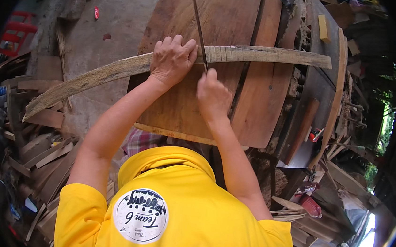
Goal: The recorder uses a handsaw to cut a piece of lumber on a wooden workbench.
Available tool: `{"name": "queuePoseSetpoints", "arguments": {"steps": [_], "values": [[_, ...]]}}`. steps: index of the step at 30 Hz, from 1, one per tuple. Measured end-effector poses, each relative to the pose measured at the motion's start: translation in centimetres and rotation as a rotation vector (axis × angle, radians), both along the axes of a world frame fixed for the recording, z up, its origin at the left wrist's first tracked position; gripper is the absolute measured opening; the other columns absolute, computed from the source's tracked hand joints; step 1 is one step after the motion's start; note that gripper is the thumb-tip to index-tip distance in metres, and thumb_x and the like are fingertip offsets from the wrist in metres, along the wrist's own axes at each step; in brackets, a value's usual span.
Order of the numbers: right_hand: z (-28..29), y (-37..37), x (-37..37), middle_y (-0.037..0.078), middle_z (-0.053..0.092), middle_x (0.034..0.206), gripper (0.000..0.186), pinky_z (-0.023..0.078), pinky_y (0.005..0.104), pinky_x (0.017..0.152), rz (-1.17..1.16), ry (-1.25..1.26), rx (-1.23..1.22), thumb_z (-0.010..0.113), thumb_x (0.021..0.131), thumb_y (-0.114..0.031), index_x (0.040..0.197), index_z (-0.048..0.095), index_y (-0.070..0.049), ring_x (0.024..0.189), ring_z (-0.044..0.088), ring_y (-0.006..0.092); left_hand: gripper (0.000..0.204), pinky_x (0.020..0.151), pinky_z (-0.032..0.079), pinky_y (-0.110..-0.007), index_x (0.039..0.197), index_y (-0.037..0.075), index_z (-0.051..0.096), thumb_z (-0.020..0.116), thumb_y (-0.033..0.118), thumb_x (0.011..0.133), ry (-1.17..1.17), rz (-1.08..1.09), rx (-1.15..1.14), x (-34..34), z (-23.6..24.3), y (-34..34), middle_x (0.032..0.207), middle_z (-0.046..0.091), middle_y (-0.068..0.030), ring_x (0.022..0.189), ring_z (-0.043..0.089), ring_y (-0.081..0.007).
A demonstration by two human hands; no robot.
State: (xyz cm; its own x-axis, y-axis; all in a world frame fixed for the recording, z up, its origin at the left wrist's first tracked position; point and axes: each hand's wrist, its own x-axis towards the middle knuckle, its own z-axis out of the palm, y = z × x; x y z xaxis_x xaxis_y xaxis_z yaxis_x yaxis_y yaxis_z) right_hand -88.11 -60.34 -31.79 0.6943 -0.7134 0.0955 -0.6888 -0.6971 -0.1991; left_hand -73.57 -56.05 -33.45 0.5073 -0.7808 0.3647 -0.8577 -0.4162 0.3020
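Note:
A long curved strip of rough pale wood lies across a wooden plank worktop, its left end past the worktop's edge. My left hand rests on the strip left of its middle, fingers curled over it. My right hand is closed on the lower end of a long, thin dark blade, a saw or file, which crosses the strip just right of my left hand. Several crosswise marks show on the strip right of the blade. The handle is hidden in my fist.
A red plastic chair stands at the left. Wood offcuts are piled around both sides. A yellow block and a small red and black tool sit on the right. Concrete floor shows beside the worktop.

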Motion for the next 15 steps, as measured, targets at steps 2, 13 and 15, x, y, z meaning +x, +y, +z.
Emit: {"name": "queuePoseSetpoints", "arguments": {"steps": [2, 13, 15], "values": [[0.8, 2.8, -3.6, 0.014, 0.062, 0.056, 0.015, 0.053, 0.0443, 0.046, -0.001, 0.037, 0.057, 0.054, 0.094, -0.023, 0.086, 0.050, -0.011, 0.053, 0.065, 0.0324, 0.019, 0.064, 0.043, -0.041, 0.078, 0.015, 0.057, 0.058, 0.030, 0.089, -0.024, 0.030, -0.004, 0.5, 0.0, 0.1, 0.078, 0.055, -0.0059, 0.074, 0.057, -0.0257], [0.2, 2.3, -2.9, 0.014, 0.062, 0.057, 0.018, 0.053, 0.0441, 0.047, -0.004, 0.052, 0.002, 0.056, 0.093, -0.023, 0.085, 0.049, -0.009, 0.053, 0.065, 0.0326, 0.017, 0.066, 0.043, -0.041, 0.083, 0.015, 0.058, 0.057, 0.030, 0.091, 0.015, 0.008, 0.044, 0.2, 0.2, 0.3, 0.078, 0.054, -0.0056, 0.076, 0.056, -0.0261], [1.0, 4.6, -5.8, 0.015, 0.062, 0.057, 0.018, 0.053, 0.0445, 0.047, 0.008, 0.041, 0.129, 0.052, 0.095, -0.023, 0.084, 0.049, -0.009, 0.054, 0.065, 0.0332, 0.017, 0.065, 0.043, -0.041, 0.080, 0.015, 0.057, 0.058, 0.030, 0.089, 0.009, 0.006, 0.023, 0.3, 0.3, 0.6, 0.078, 0.054, -0.0056, 0.075, 0.057, -0.0260]]}}
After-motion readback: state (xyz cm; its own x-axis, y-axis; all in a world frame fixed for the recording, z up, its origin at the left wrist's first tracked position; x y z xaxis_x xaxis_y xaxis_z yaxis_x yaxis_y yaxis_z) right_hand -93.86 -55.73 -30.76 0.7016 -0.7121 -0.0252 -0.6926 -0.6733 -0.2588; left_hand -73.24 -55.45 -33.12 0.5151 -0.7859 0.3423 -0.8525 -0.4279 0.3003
